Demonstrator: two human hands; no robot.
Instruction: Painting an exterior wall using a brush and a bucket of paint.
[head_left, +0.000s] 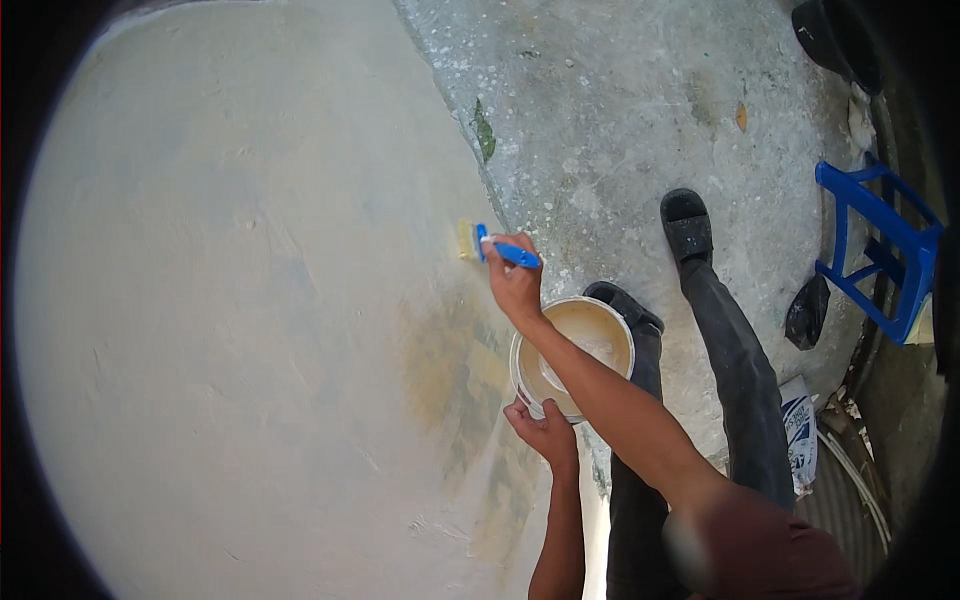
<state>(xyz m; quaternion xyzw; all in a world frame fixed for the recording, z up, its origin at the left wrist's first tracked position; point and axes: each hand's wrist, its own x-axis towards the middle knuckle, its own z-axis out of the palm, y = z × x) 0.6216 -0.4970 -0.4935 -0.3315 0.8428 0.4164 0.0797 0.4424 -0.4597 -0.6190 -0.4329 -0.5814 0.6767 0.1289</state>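
Observation:
My right hand (pixel 516 283) grips the blue handle of a paintbrush (pixel 519 254). Its pale yellow bristles touch or nearly touch the pale wall (pixel 250 300), close to where the wall meets the floor. Below that arm, my left hand (pixel 546 432) holds a round white bucket (pixel 516 372) by its side, fingers curled at the rim. Inside the bucket is something cream-beige, probably liquid, partly covered by my right forearm. Yellowish-brown, damp-looking patches mark the wall beside the bucket.
My feet in black slippers (pixel 688 225) stand on the paint-spotted concrete floor (pixel 610 130). To the right are a blue plastic stool (pixel 890 235), a black bag (pixel 807 312), a white printed sack (pixel 799 430) and a black bucket (pixel 835 40). A green leaf (pixel 484 130) lies near the wall.

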